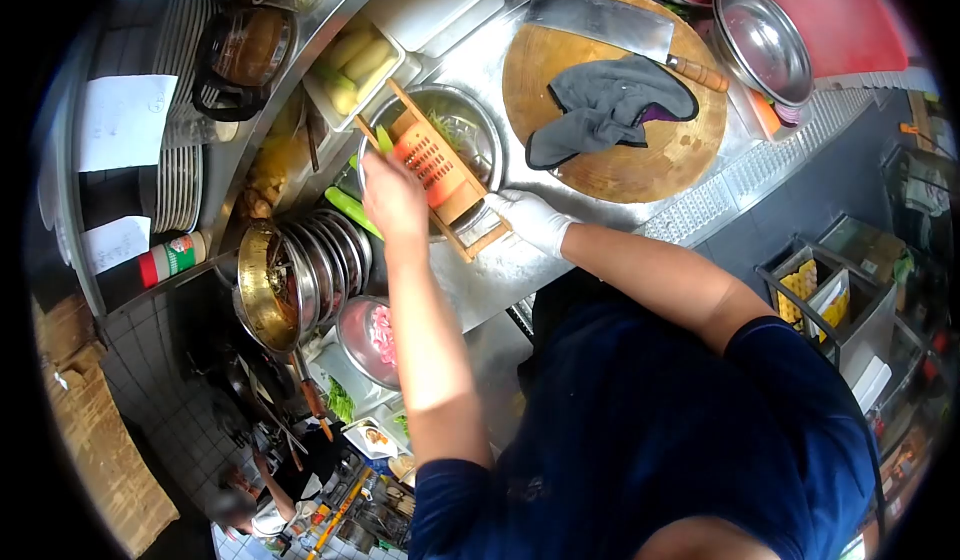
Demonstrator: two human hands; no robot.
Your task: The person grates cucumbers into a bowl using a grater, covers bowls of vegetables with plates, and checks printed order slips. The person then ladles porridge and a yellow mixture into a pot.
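Observation:
A wooden-framed grater (430, 168) with an orange perforated plate lies across a steel bowl (487, 125) that holds green shreds. My left hand (393, 195), bare, is closed at the grater's upper left part, around a green vegetable piece (384, 140) that shows beyond the fingers. In a white glove, my right hand (530, 220) grips the lower right side of the grater's frame. Beside the bowl, below my left hand, lies a long green vegetable (352, 210).
A round chopping board (620, 180) bears a cleaver (600, 20) and a grey cloth (610, 105). Peeled vegetables fill a white tub (352, 65). Stacked steel lids or bowls (335, 250) and a bowl of pink pieces (370, 340) stand near my left forearm. Another person (270, 505) is at lower left.

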